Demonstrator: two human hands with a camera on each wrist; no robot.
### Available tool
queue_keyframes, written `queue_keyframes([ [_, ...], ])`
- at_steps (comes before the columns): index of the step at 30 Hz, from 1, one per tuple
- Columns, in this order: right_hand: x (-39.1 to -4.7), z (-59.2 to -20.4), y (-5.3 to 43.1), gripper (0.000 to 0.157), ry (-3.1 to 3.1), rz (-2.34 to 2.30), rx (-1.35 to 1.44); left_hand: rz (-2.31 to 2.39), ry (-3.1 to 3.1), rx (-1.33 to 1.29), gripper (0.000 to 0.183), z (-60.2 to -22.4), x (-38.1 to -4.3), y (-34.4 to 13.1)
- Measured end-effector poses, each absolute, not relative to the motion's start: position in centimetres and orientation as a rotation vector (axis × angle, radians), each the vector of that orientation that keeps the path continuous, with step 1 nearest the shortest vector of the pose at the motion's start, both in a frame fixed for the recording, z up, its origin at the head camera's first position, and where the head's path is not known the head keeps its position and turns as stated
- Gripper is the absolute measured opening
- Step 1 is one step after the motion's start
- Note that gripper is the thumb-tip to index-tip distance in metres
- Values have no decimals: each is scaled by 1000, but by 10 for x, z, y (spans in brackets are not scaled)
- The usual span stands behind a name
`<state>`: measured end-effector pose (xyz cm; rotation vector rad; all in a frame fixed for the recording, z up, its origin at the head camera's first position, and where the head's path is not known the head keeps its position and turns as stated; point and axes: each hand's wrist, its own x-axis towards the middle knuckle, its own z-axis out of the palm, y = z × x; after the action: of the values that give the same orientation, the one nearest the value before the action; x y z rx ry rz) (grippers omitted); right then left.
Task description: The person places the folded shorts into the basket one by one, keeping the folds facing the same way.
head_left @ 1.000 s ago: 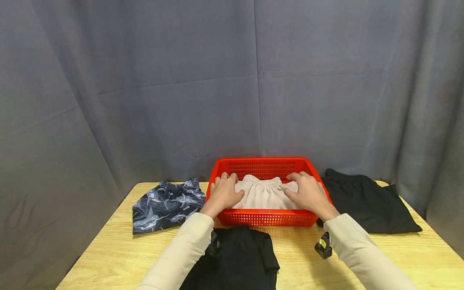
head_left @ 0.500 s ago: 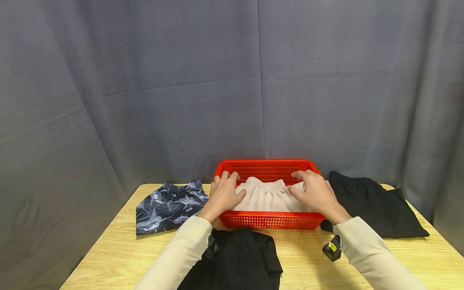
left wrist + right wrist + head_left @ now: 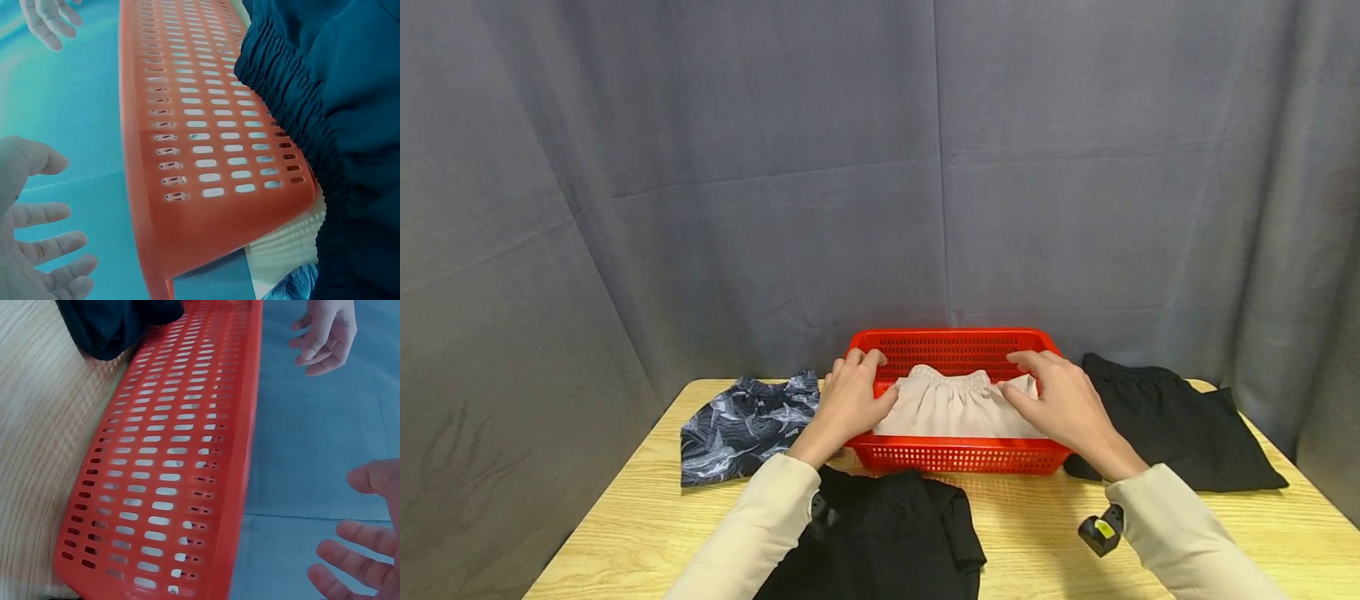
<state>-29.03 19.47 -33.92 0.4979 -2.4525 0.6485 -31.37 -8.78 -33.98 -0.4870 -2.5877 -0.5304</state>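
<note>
Judge the cream garment (image 3: 958, 412), lying inside the red basket (image 3: 958, 443), probably light, soft and limp, best held by both ends of the gathered waistband (image 3: 951, 382), with loosely spread fingers (image 3: 872, 361) of left hand (image 3: 852, 398) and right hand (image 3: 1062, 402) holding nothing above.

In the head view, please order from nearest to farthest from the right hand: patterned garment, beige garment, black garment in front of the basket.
1. Beige garment: in the basket, left of the right hand.
2. Black garment: in front of the basket.
3. Patterned garment: left of the basket.
</note>
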Motion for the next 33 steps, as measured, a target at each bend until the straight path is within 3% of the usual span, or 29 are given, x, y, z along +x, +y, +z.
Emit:
queue_keyframes([
  [33,-243,-326,196,41,-2293,738,558,-797,-2499,-525,32,-330,-273,-129],
])
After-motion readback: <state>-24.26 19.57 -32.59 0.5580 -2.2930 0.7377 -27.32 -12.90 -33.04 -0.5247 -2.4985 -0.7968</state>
